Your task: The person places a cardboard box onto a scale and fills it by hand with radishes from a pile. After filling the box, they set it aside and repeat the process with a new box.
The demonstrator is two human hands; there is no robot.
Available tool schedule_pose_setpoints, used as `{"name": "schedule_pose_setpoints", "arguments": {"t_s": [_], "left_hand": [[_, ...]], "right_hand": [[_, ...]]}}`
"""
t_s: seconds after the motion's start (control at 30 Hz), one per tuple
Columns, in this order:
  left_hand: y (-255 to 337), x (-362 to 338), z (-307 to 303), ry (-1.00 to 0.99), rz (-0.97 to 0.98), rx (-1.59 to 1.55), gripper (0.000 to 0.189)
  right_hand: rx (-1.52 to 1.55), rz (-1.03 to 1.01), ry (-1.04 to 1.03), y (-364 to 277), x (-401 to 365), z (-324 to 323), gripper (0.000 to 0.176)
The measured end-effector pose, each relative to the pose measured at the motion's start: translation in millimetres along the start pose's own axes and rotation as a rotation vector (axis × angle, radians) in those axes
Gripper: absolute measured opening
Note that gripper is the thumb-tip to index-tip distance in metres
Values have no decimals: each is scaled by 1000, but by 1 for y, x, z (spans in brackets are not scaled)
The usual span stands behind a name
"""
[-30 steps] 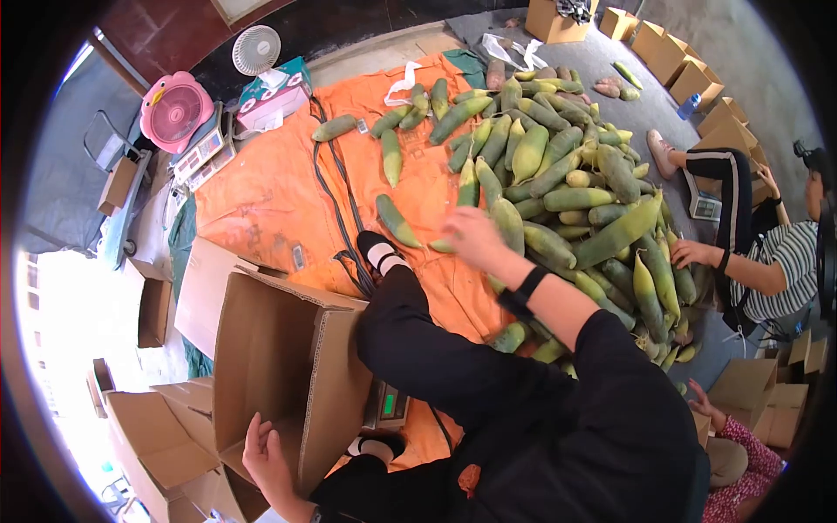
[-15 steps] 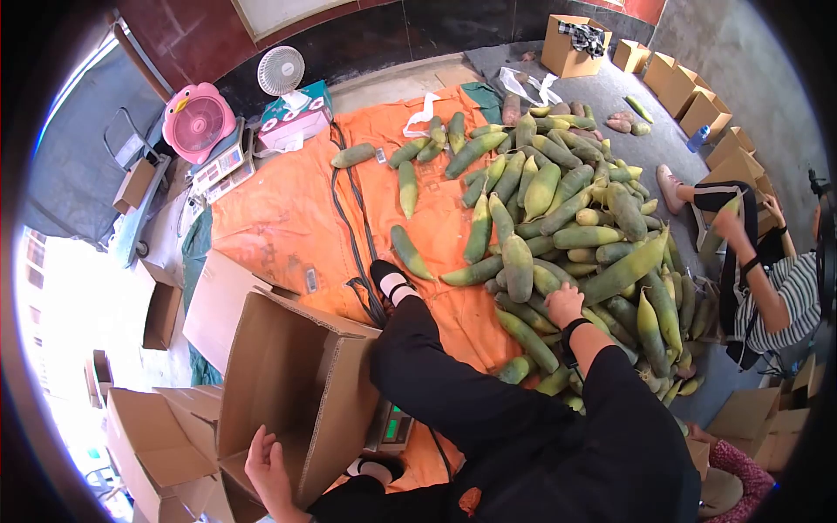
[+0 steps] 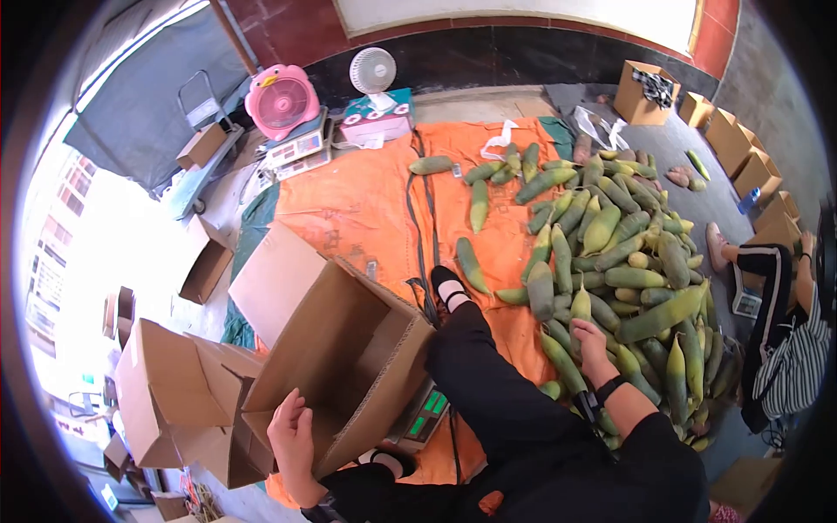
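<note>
My right hand (image 3: 595, 350) is closed round the lower end of a green radish (image 3: 581, 307), held upright over the front of a large pile of green radishes (image 3: 634, 277). On the left, my left hand (image 3: 292, 432) is at the near edge of an open cardboard box (image 3: 370, 383), its fingers apart and nothing held. The box leans at a tilt and its inside shows brown and bare. Beside it, under its right edge, a scale (image 3: 427, 417) shows green digits.
Another open box (image 3: 187, 383) stands left. An orange tarp (image 3: 336, 205) lies under the pile. A pink fan (image 3: 282, 102) and a white fan (image 3: 372, 71) stand at the back. A person (image 3: 789, 349) sits at the right; small boxes (image 3: 757, 174) line the wall.
The view has swung left. My right hand has lifted a radish from the pile. The person at the right no longer shows a raised radish.
</note>
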State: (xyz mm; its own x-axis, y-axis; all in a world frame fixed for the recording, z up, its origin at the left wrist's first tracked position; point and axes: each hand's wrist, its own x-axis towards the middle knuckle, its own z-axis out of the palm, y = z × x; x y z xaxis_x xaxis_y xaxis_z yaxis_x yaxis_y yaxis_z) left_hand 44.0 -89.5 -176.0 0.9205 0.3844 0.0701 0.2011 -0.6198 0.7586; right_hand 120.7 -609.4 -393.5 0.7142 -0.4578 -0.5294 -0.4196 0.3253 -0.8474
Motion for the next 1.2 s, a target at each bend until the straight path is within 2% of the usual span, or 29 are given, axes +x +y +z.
{"name": "schedule_pose_setpoints", "arguments": {"t_s": [0.07,0.13,0.2,0.27,0.33,0.4,0.47,0.53,0.63,0.73,0.8,0.83,0.87,0.93,1.0,1.07,1.13,1.2], "left_hand": [[10,-2,-1,36,-3,-13,40],[19,-4,-2,64,-8,-29,41],[25,-5,-2,88,74,41,47],[28,-6,-2,110,102,41,52],[34,-8,-3,120,132,45,57],[41,-10,-3,215,175,134,66],[43,-10,-4,247,235,206,70],[47,-10,-3,285,297,277,75],[54,-9,-3,277,327,365,79],[45,-7,-5,136,413,557,74],[19,-4,-4,-344,116,-29,64],[10,-4,-2,-390,195,110,53],[1,-4,-1,-407,187,110,53],[1,-3,4,-494,-55,96,46],[3,-5,8,-487,-68,91,41],[6,-3,8,-528,-96,100,36],[14,-1,8,-555,-91,180,34],[23,-2,9,-612,-175,118,33]], "right_hand": [[-123,-252,-153,-26,-15,19,27],[-204,-269,-226,-74,-47,54,23],[-306,-568,-494,-101,-61,84,21],[-426,-692,-681,-139,-95,120,19],[-404,-955,-843,-157,-121,159,20],[-419,-1353,-831,-163,-147,199,22],[-360,-1321,-1059,-160,-168,232,20],[-508,-1231,-1234,-145,-185,258,21],[-660,-1173,-1375,-123,-209,288,23],[-623,-1097,-1473,-109,-221,304,27],[-791,-1038,-1543,-110,-227,305,26],[-821,-1041,-1541,-108,-226,305,23],[-821,-1021,-1537,-107,-225,304,23],[-870,-1070,-1477,-106,-225,298,21],[-932,-1032,-1463,-101,-228,295,19],[-943,-1322,-1188,-90,-229,295,16],[-863,-1354,-1163,-86,-228,293,15],[-785,-1386,-1138,-84,-226,290,13]]}}
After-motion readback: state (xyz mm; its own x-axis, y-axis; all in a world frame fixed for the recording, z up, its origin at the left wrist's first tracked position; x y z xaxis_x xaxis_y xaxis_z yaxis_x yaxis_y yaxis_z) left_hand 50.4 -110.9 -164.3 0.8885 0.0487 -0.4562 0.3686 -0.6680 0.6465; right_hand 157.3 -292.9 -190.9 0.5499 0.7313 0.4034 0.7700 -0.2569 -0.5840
